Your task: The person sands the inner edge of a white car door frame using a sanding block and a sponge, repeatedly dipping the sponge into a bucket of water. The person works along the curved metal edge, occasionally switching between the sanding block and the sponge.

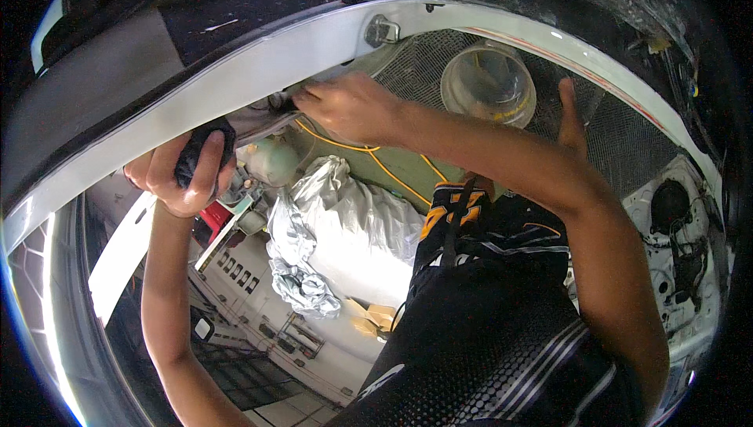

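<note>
A white car-body frame (290, 50) arches across the view, with a metal latch loop (383, 31) fixed to it. Against its lower edge, at the left, my left hand (169, 172) grips a dark, crumpled cloth-like wad (202, 156). Farther right, the fingers of my right hand (357, 107) are bent and pressed together by the same edge, beside a small dark part (278, 100). What those fingers hold, if anything, is hidden from me. Both arms are raised, the right one bent across in front of my black shirt.
A clear plastic bucket (490, 86) stands on dark mesh matting (612, 133). Silver sheeting (345, 192) is bunched below my hands, near a yellow hose (392, 172) on the green floor. A bare metal panel with wiring (674, 231) is at the right.
</note>
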A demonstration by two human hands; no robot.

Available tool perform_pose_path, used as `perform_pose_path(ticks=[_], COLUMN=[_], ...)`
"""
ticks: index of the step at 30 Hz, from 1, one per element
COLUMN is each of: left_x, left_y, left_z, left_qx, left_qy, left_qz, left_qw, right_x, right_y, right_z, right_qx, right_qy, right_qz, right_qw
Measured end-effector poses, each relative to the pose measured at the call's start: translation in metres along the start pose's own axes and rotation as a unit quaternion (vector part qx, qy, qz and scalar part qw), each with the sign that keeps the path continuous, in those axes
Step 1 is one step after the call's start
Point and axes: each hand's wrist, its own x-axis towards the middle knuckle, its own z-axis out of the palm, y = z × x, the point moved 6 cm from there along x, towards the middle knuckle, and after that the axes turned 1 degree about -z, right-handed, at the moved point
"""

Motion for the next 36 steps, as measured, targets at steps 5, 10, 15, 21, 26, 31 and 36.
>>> perform_pose_path(ticks=[5,10,15,21,26,31,36], left_x=[0.0,-0.003,-0.001,-0.004,0.002,-0.001,0.001], left_y=[0.0,0.003,0.003,0.002,0.005,0.006,0.006], left_z=[-0.001,-0.001,-0.001,0.0,-0.001,-0.002,-0.002], left_qx=[-0.006,0.032,0.039,0.041,0.05,0.056,0.05], left_qy=[0.011,0.028,0.028,0.03,0.017,0.014,0.01], left_qz=[0.01,-0.004,-0.03,-0.035,-0.016,-0.023,-0.024], left_qw=[1.0,0.999,0.998,0.998,0.998,0.998,0.998], right_x=[-0.012,-0.003,-0.004,-0.011,-0.017,-0.007,-0.002], right_y=[0.021,0.004,0.017,0.022,0.029,0.023,0.021], right_z=[0.004,0.001,0.005,0.011,0.001,-0.008,-0.004], right_qx=[-0.045,0.006,-0.026,0.022,0.032,0.109,0.173], right_qy=[-0.026,0.009,0.002,0.048,0.019,0.072,0.127], right_qz=[0.013,0.021,0.01,0.041,0.061,0.049,0.074], right_qw=[0.999,1.0,1.0,0.998,0.997,0.99,0.974])
